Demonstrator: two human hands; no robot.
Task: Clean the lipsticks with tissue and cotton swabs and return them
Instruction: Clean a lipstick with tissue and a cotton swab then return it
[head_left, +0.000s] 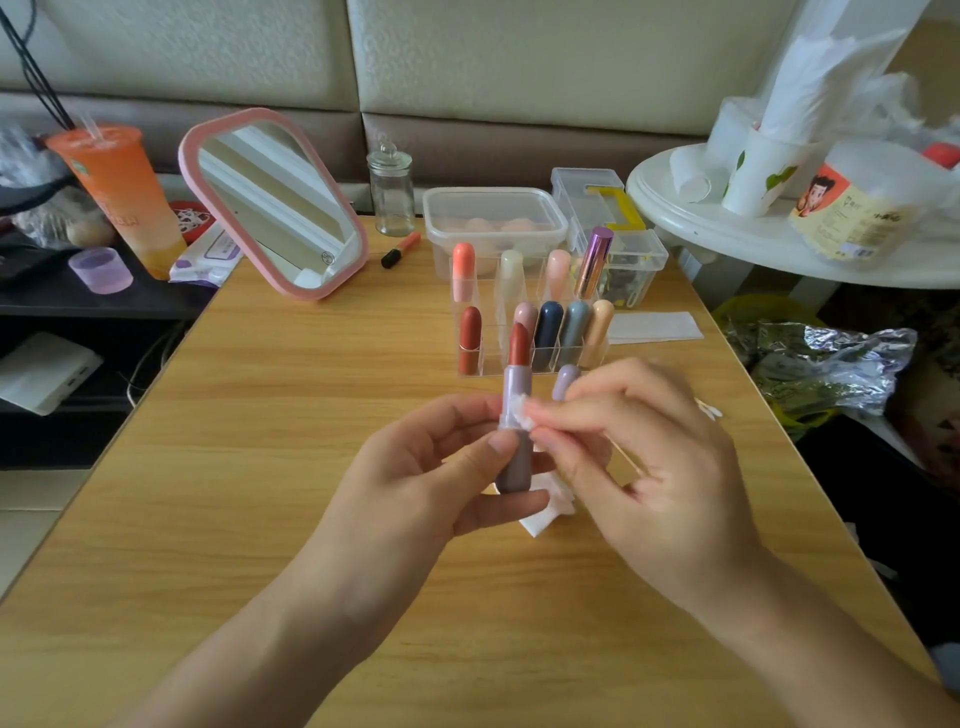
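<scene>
Close in, the left hand (415, 467) grips an open lipstick (516, 387) upright above the table (234, 493), thumb and fingers curled round its mauve tube, the red stick pointing up. The right hand (649, 467) pinches a scrap of tissue (521, 411) against the tube's collar. A folded tissue sheet (543, 517) lies under the hands. Just beyond, a lavender cap (565, 379) shows behind the right fingers. Farther back, a clear rack (488, 358) holds capped lipsticks, and a pink mirror (275, 208) leans to its left.

A: Tissue (543, 517), in front of the organizer (493, 343)?
B: Mostly hidden behind right hand (654, 467); fingertips (556, 413) blurred.
A: Lilac cap (565, 379)?
B: Base covered by the same hand. Tub (441, 223) behind organizer: contents indistinct.
</scene>
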